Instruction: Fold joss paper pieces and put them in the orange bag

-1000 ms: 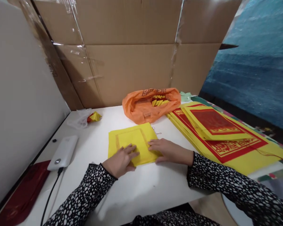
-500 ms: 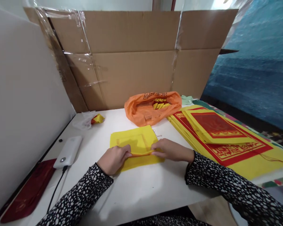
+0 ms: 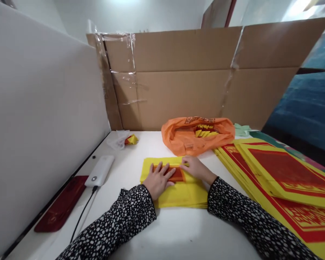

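A small stack of yellow paper lies on the white table in front of me. Its top sheet is folded over, and an orange-red printed panel shows on the folded part. My left hand rests flat on this fold with its fingers spread. At the far right of the fold, my right hand has its thumb and fingers pinched on the paper's edge. Behind the stack sits an orange plastic bag, its mouth open, with folded yellow and red paper pieces inside.
Large yellow sheets with red print are piled on the right. To the left are a white power bank with a black cable, a dark red phone-like item and a folded paper piece by clear plastic. Cardboard stands behind.
The top sheet's near edge has been folded away from me, exposing the printed panel. My left hand went from gripping that edge to lying flat. The camera view has turned left.
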Demonstrator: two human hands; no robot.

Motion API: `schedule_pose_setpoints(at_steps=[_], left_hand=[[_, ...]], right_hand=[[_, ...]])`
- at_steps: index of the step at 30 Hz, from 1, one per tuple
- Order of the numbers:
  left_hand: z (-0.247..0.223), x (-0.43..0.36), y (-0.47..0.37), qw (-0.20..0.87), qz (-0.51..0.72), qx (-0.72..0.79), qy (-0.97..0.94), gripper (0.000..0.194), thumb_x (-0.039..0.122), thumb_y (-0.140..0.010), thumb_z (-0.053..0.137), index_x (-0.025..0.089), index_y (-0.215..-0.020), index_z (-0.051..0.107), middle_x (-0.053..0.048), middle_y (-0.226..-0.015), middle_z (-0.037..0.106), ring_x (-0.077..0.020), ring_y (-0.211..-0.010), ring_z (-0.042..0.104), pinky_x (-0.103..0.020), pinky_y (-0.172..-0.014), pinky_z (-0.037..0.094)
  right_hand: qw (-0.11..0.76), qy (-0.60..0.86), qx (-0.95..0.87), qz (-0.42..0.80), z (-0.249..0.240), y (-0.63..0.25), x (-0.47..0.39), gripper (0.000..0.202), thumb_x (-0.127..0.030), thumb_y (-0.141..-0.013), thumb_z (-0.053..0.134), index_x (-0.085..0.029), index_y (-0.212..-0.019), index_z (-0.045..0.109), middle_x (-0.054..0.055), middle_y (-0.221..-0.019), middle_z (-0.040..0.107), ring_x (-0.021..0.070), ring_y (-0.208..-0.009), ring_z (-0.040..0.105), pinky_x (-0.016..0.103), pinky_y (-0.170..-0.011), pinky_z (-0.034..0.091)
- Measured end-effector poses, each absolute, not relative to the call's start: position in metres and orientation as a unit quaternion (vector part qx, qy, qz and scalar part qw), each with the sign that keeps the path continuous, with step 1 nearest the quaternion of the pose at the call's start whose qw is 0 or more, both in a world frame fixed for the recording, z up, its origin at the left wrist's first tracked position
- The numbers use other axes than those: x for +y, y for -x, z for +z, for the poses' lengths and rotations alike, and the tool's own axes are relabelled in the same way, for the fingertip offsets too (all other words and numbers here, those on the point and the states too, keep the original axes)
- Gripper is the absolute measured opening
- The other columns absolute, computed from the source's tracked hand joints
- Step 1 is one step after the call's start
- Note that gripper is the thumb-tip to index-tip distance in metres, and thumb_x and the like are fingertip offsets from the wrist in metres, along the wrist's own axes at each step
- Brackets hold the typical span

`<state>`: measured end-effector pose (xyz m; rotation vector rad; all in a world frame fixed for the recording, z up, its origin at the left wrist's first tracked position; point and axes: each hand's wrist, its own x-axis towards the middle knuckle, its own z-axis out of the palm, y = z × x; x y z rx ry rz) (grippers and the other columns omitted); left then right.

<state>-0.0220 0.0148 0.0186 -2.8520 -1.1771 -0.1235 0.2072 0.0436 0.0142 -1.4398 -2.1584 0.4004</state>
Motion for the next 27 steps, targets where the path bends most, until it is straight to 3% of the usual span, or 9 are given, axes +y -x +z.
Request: schedule_pose_setpoints(at_steps=[12,27], left_hand=[[0.0110,0.0157,0.0189,0.027,-0.043,-0.402,0.914,0.058,0.057,-0.095,0.033,0.030,-0.147,0.036,-0.011,-0.152,0.039,-0.0412,-0.137,0.034,-0.068,-0.104,0.030],[0.0087,0.0181,0.0185,0.033,-0.052,-0.414,0.908,0.058,0.057,-0.095,0.033,0.029,-0.146,0.038,-0.010,-0.152,0.039,-0.0406,-0.138,0.033,-0.069,-0.105,0.029]], right_hand=[[0.264,0.585,-0.749,0.166,0.0075,-0.2068,0.0457,0.022,-0.035,-0.083,0.052,-0.018,-0.070,0.057,0.004,-0.071,0.066,0.0182,-0.066,0.057,0.026,-0.061,0.035],[0.236,0.610,-0.744,0.142,0.0110,-0.2025,0.0478,0.024,-0.035,-0.085,0.051,-0.017,-0.073,0.059,0.006,-0.071,0.066,0.0187,-0.067,0.058,0.026,-0.061,0.034]])
